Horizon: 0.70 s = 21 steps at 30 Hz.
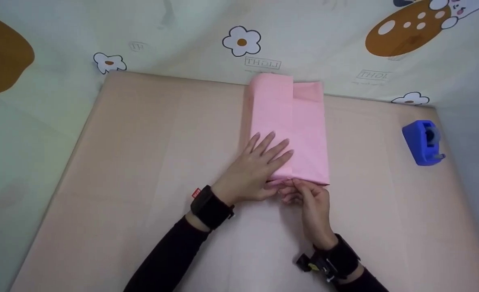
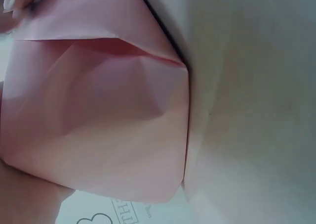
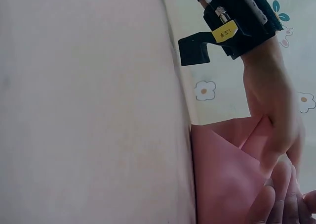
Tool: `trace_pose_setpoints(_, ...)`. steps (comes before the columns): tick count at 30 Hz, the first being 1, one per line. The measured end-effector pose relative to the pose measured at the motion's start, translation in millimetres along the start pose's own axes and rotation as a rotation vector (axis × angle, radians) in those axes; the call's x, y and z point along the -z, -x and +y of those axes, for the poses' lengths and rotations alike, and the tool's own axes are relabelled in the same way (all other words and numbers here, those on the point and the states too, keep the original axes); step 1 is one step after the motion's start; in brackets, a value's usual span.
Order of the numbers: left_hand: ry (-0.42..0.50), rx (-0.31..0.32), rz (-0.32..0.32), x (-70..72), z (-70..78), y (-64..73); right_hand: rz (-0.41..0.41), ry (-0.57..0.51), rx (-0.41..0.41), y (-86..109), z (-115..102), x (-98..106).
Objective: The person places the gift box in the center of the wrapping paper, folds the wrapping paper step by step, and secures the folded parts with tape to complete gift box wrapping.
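Pale cloth (image 1: 182,44) printed with flowers and brown shapes hangs beyond the fingers and down both sides of the worktop (image 1: 134,162), whose cover is a plain pinkish beige. Just under the left hand (image 1: 249,174) lies the pink parcel (image 1: 308,138), its long side running away from the fingers to the worktop's far edge. Left fingers are spread and rest flat on its top near the close end, across the paper seam that runs lengthwise, while the left thumb hangs down by that end, beside the right fingers. At the close end, the right hand (image 1: 314,202) has its fingers curled, with thumb and forefinger pinching the flap (image 2: 98,120) of folded paper. From the left wrist, that flap shows a wide slanting fold with a gap behind its edge; from the right wrist, the fingertips of both hands come close together beside it. Behind the fingers, each wrist wears a black band, the left one (image 1: 211,207) with a red tag, and dark sleeves (image 1: 166,255) cover the forearms. Well apart from the fingers, farther off and to their right, a blue tape dispenser (image 1: 419,144) stands near the worktop's right edge.
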State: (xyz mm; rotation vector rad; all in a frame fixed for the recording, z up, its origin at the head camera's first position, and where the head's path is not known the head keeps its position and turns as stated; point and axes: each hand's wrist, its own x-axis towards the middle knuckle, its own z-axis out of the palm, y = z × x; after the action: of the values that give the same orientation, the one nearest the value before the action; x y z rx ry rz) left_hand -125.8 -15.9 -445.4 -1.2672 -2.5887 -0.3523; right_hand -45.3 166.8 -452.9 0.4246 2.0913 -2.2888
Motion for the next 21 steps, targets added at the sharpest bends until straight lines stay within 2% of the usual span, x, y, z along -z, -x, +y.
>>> trace_pose_setpoints(3, -0.054, 0.012, 0.035, -3.8, 1.9, -1.1, 0.010, 0.010, 0.003, -0.1, 0.0, 1.1)
trace_pose_setpoints(7, -0.097, 0.030, 0.046, -6.1, 4.8, -2.4, 0.016, 0.027, 0.033, -0.2, -1.0, 2.3)
trace_pose_setpoints(15, -0.083, 0.045, 0.025, -6.1, 6.6, -3.6, 0.009, 0.053, 0.086, 0.5, -7.9, 4.4)
trace_pose_setpoints(18, -0.092, 0.049, 0.019, -6.1, 6.8, -3.7, -0.021, 0.052, 0.177, 1.2, -11.0, 8.9)
trace_pose_setpoints(21, -0.099, 0.052, 0.010, -6.0, 7.2, -4.1, -0.093, 0.074, 0.364, -0.7, -12.7, 20.6)
